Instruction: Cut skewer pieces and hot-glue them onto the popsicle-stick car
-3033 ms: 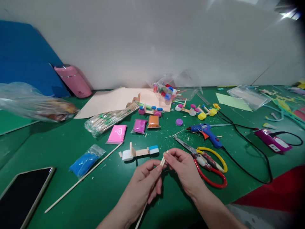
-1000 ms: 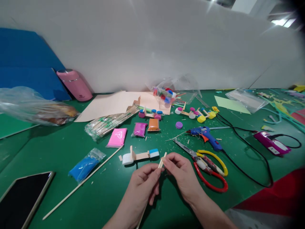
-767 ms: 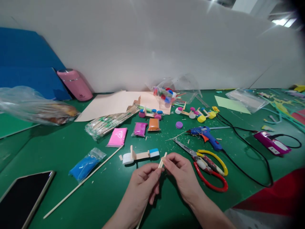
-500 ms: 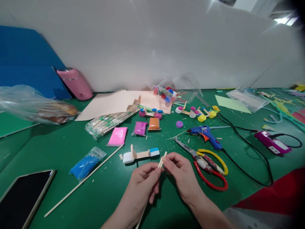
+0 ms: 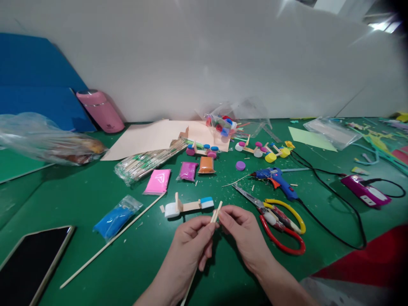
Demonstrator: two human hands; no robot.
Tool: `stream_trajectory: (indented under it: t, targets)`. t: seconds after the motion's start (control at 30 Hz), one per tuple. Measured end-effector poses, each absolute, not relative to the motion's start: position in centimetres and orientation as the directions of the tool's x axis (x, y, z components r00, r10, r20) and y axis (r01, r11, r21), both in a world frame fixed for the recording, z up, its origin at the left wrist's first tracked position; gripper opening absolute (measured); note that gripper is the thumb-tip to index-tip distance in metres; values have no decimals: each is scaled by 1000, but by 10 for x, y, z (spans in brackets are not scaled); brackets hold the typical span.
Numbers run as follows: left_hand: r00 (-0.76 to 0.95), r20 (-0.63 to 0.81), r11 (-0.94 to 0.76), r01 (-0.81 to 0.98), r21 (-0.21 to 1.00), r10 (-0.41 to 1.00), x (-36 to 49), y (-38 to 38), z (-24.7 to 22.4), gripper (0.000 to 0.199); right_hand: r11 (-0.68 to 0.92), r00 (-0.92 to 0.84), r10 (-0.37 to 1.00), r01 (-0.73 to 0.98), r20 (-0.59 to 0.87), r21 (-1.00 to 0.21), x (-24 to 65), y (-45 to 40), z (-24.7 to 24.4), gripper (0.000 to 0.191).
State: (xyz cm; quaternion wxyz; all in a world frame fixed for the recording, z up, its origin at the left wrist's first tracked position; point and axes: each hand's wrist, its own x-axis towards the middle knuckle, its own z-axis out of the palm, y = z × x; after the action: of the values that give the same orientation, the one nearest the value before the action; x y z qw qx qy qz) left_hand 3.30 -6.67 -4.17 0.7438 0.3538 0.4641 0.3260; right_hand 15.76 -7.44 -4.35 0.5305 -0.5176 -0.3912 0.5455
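Observation:
My left hand (image 5: 196,242) is closed on a long thin wooden stick (image 5: 188,289) that slants down to the bottom edge. Its upper end shows between my fingers, side by side with a second stick piece (image 5: 219,207) that reaches slightly higher. My right hand (image 5: 244,231) pinches at this second piece, thumb and forefinger touching it. How far it runs down is hidden by my fingers. Just beyond my hands lies a small toy car (image 5: 191,207) of craft-stick wood with white and blue caps as wheels.
Scissors (image 5: 280,221) and a blue hot glue gun (image 5: 277,180) lie on the right, its cord curving forward. Clay packets (image 5: 157,182), another stick (image 5: 111,240) and a phone (image 5: 35,263) are on the left. Behind are bagged sticks (image 5: 149,163) and finished cars (image 5: 202,151).
Both hands stay in nearly the same place. The upper stick piece has shifted very slightly left and its tip stands a little higher.

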Motion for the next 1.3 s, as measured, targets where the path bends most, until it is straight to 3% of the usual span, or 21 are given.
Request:
stream_trajectory:
  t: [0.83,1.3]
  targets:
    - [364,-443,533,-196,823,819,33,-68,-45,18,-135,47,989,-101,-140,-986,162,-75,-41,19]
    - [376,-489,568,-130,813,787,36,-68,-40,18,-145,47,988,-81,-149,-986,159,-67,-40,25]
